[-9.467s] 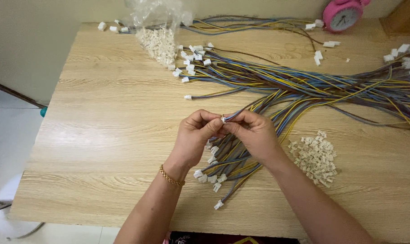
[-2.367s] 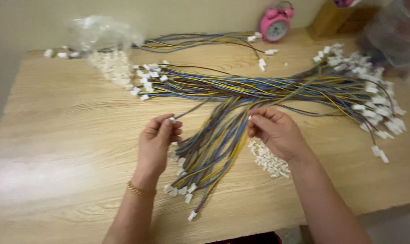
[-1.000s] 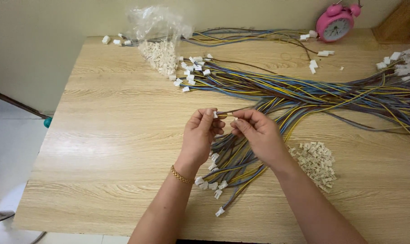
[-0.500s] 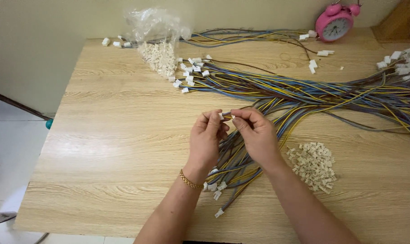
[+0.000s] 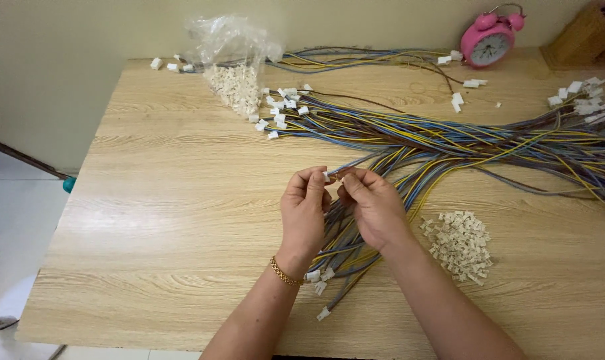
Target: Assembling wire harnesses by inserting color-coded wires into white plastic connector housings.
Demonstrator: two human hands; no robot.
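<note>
- Pinching a small white connector (image 5: 326, 177) in the left hand (image 5: 304, 212), above the wooden table (image 5: 169, 200).
- Gripping a wire end (image 5: 338, 176) (touching the connector) in the right hand (image 5: 374, 208).
- Hovering over the wire bundle (image 5: 409, 143), near the loose connector pile (image 5: 459, 245).

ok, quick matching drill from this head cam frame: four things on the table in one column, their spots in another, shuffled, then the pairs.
Things:
1. alarm clock
2. plastic bag
3. loose pile of connectors
4. small white connector

Places:
A. far edge of the table, left of centre
B. pinched at the fingertips of the left hand, facing the right hand
C. far right corner area
D. right of the right forearm

Pairs: 1-C, 2-A, 3-D, 4-B
</note>
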